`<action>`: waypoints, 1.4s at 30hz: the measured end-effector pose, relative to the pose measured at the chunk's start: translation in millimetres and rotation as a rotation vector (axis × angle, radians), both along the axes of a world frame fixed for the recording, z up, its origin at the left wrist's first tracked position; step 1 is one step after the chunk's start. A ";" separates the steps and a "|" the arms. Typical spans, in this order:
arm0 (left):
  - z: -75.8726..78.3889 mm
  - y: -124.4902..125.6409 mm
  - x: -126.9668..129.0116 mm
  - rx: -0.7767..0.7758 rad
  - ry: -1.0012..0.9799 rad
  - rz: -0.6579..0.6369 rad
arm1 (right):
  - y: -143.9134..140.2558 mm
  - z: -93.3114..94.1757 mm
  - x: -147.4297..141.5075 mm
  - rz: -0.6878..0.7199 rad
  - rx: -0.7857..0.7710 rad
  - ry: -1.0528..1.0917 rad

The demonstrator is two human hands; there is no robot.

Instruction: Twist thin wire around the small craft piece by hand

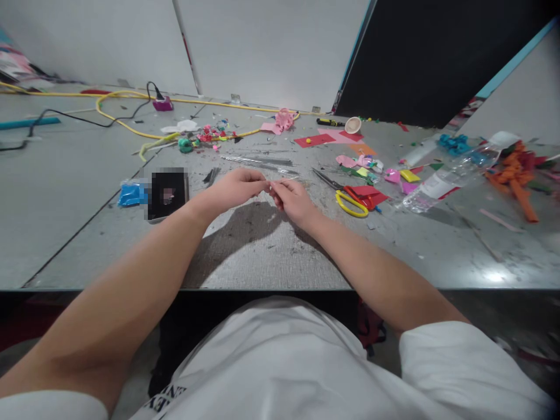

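My left hand [241, 188] and my right hand [292, 199] meet fingertip to fingertip just above the table, both closed in a pinch. A thin pale stick-like piece [289, 179] shows at the fingers of my right hand. Whatever lies between the fingertips of my left hand is too small and covered to make out. Beyond the hands lie several thin grey wires [258, 161]. Scissors [350, 197] with yellow and red handles rest to the right of my right hand. A dark bundle of short strips [212, 176] is near my left wrist.
On the left sit a black-screened device [168, 195] and a blue packet [132, 194]. A yellow cord [118, 125] runs across the back. To the right are a clear plastic bottle [452, 175], orange balloons [518, 175] and coloured scraps [361, 166]. The table's front edge [266, 289] is near me.
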State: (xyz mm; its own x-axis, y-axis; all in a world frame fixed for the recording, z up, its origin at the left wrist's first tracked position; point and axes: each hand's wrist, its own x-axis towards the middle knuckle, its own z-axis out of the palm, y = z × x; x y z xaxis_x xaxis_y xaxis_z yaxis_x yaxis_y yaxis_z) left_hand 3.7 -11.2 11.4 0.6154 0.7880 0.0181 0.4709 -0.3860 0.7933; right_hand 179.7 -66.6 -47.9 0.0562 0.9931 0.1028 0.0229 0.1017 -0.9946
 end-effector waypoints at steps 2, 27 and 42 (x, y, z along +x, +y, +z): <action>1.0 -0.8 0.1 -0.004 0.003 0.008 | 0.5 -0.8 0.1 0.006 0.001 -0.006; -0.3 3.5 -1.9 -0.029 0.014 0.015 | -2.1 2.3 -2.1 0.017 -0.036 -0.006; -1.4 5.3 -2.7 -0.170 0.009 -0.072 | -5.3 4.4 -1.6 -0.001 0.021 -0.038</action>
